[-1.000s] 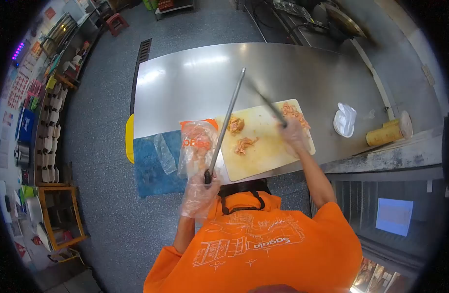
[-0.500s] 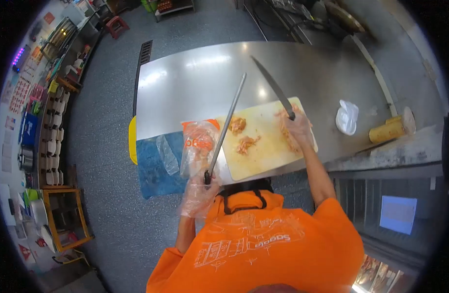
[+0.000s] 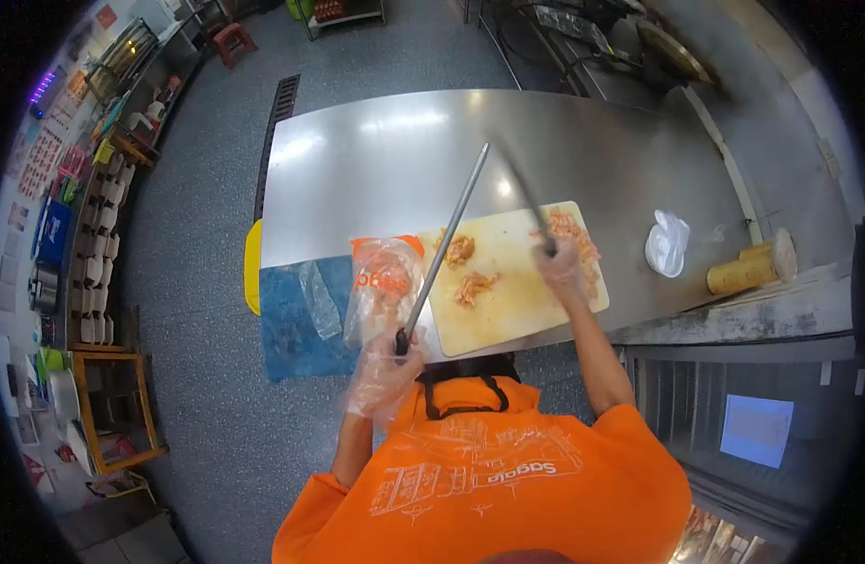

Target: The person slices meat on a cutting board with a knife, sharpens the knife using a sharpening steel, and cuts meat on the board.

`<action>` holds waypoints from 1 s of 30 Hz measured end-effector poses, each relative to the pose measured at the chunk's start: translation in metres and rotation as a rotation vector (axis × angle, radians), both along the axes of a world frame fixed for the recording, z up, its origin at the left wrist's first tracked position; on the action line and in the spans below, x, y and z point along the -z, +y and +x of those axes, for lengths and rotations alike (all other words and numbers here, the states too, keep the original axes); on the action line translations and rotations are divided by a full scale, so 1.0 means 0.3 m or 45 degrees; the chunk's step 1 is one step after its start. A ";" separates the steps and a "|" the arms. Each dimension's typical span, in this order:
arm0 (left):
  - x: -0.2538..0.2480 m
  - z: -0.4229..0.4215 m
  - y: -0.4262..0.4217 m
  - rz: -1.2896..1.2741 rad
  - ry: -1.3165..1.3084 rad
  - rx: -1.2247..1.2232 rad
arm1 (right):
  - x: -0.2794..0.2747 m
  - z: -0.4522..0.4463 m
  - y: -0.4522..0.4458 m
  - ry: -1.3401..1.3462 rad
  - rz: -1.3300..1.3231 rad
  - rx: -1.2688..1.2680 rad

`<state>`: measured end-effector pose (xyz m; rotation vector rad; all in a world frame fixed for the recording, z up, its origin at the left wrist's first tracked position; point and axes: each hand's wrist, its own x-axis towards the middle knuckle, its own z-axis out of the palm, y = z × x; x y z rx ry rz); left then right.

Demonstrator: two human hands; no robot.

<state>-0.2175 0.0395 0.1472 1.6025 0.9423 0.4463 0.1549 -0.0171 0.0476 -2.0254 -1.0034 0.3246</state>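
My left hand point(image 3: 385, 371), in a clear plastic glove, is closed round the black handle of a long sharpening rod point(image 3: 453, 226), which points up and away. My right hand point(image 3: 561, 268), also gloved, grips a knife point(image 3: 524, 188) whose blade is blurred and whose tip is near the rod's tip; whether they touch I cannot tell. Under the right hand lies a white cutting board point(image 3: 508, 324) with cut raw meat point(image 3: 569, 226) at its right and smaller meat piles point(image 3: 474, 288) at its left. A clear bag of meat point(image 3: 384, 282) lies beside the board.
A blue cloth point(image 3: 301, 329) with a clear plastic bag on it lies at the left of the steel table point(image 3: 357, 179). On the right are a white bowl with a plastic bag point(image 3: 668, 246) and a yellow roll point(image 3: 743, 273). A yellow object point(image 3: 253, 268) shows beyond the left edge.
The knife and right hand have moved a little down and left since half a second ago, and the blade now blurs near the rod's tip. Both hands keep their holds.
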 end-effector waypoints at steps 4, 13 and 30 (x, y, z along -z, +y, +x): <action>0.063 0.028 -0.044 0.026 0.082 0.143 | -0.191 -0.384 0.017 -0.479 0.174 -0.905; -0.029 -0.010 -0.002 -0.058 -0.006 0.036 | -0.162 -0.047 -0.027 -0.245 0.009 -0.067; 0.004 0.074 -0.029 0.117 -0.075 0.077 | -0.206 -0.383 0.002 -0.186 0.134 -0.695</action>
